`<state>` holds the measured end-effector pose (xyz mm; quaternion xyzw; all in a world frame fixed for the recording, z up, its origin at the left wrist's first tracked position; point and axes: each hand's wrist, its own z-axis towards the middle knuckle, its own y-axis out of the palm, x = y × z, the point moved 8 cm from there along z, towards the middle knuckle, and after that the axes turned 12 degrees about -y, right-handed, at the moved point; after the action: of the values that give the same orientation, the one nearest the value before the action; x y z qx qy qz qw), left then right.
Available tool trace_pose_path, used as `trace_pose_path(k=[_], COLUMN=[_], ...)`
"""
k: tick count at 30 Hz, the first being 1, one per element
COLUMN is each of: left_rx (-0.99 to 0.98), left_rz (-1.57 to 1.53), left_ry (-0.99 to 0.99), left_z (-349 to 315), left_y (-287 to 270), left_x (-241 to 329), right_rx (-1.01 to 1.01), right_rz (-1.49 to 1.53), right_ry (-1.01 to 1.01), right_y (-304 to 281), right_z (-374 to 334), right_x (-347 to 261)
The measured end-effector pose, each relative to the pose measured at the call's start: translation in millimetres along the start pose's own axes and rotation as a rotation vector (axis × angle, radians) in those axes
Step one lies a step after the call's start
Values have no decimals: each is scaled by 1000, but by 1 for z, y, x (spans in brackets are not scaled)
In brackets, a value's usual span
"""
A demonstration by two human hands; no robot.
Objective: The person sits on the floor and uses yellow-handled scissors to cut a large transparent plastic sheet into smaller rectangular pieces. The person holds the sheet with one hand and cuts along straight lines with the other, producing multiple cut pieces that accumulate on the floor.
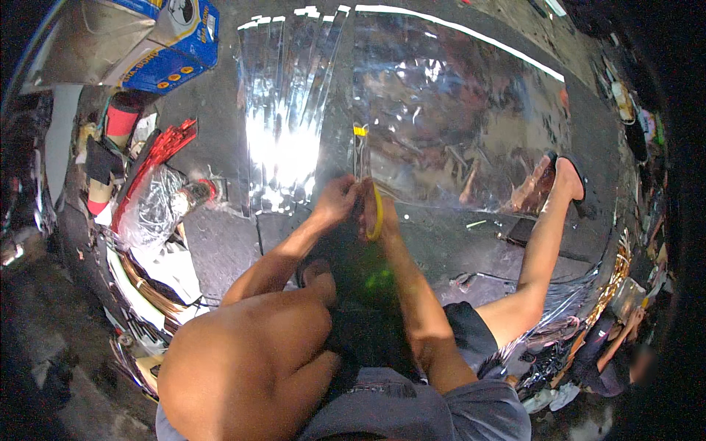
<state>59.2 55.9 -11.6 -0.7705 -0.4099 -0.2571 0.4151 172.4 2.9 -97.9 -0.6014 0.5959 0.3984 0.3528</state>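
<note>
A large shiny silver film sheet [463, 110] with a white far edge lies on the dark floor ahead of me. To its left, several narrow silver strips [283, 95] of similar film lie side by side, bright with glare. My right hand [370, 213] is closed around yellow-handled scissors [379, 212], their blades pointing away from me along the sheet's left edge. A small yellow patch shows near the blades' far end. Close beside it, my left hand [338, 200] is closed at the near edge of the film; its fingertips are partly hidden, so what they grip is unclear.
My right foot [568, 178], in a dark sandal, rests at the sheet's near right corner. A blue and silver carton [165, 55] stands far left. Nearer are red strips [158, 165] and a clear plastic bag [151, 213]. Another person [607, 353] is at the lower right.
</note>
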Motion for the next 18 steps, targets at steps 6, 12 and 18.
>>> trace_pose_path(k=[6, 12, 18], left_rx=[-66, -141, -125], left_rz=[-118, -202, -164], left_ry=[-24, -48, -70], left_z=[-21, -35, -52], left_y=[-19, -29, -49], left_x=[35, 50, 65], right_rx=[45, 3, 67], right_rz=[-150, -425, -447], right_ry=[-342, -193, -209], right_y=[-7, -6, -10], right_z=[67, 150, 232], right_x=[-93, -153, -211])
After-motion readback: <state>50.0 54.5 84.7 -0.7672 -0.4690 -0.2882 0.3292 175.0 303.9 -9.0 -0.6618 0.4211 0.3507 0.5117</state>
